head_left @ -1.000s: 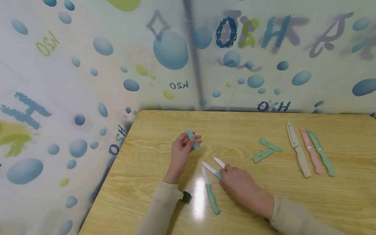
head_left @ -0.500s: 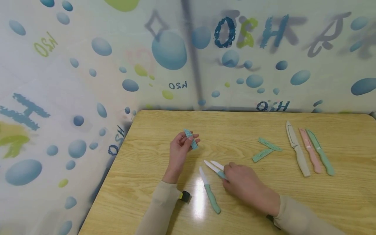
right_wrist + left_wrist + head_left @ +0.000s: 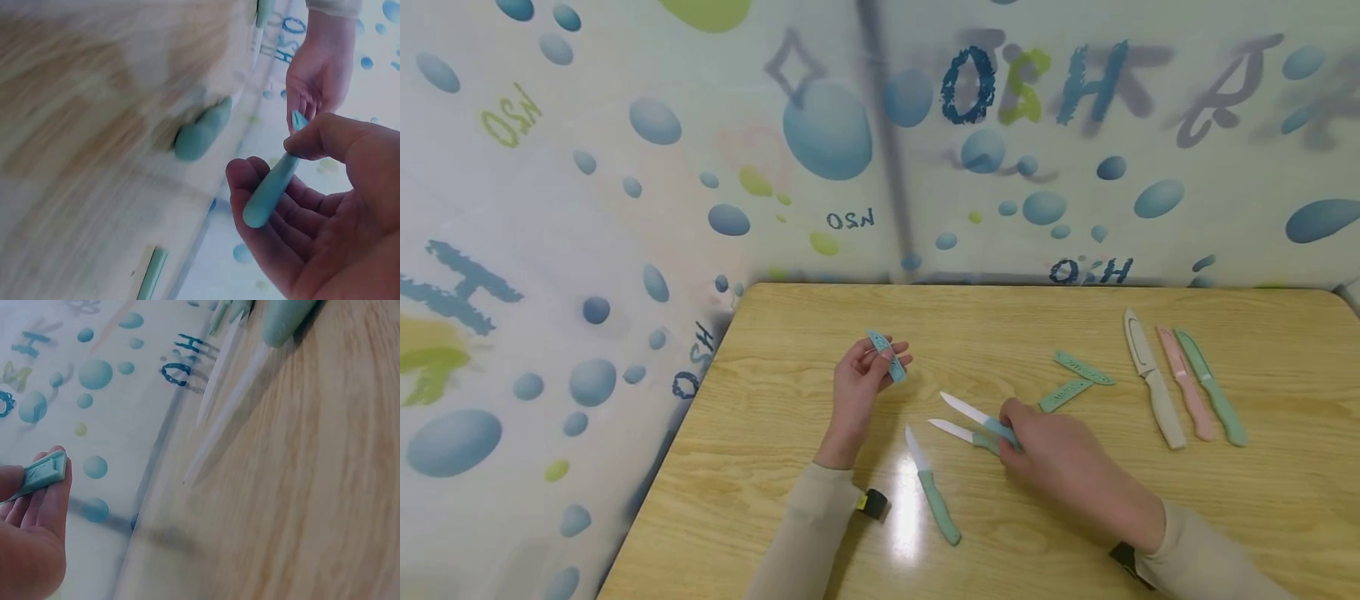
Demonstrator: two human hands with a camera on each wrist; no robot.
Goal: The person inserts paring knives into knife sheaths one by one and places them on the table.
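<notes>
My left hand [image 3: 861, 383] pinches a light-blue knife sheath [image 3: 888, 357] between thumb and fingers, above the table's left part. In the left wrist view the sheath [image 3: 45, 475] lies across the fingers under the thumb. To the right, my right hand [image 3: 1067, 458] holds a paring knife [image 3: 970, 408] by its light-blue handle [image 3: 272, 190], its white blade pointing left toward the left hand. Partly behind the right hand, a green-handled paring knife [image 3: 955, 430] lies on the table. Another green-handled paring knife [image 3: 936, 504] lies nearer, between the forearms.
Two green sheaths [image 3: 1063, 395] lie with ends meeting, just beyond the right hand. Farther right, a large cream knife [image 3: 1163, 408], a pink knife [image 3: 1187, 387] and a green knife [image 3: 1213, 392] lie side by side, blades covered. A patterned curtain [image 3: 820, 208] hangs behind the wooden table [image 3: 760, 375].
My right hand has moved right with the blue-handled knife, whose blade now shows beyond the green-handled one. More of that green handle is uncovered. The left hand stays nearly still with the sheath.
</notes>
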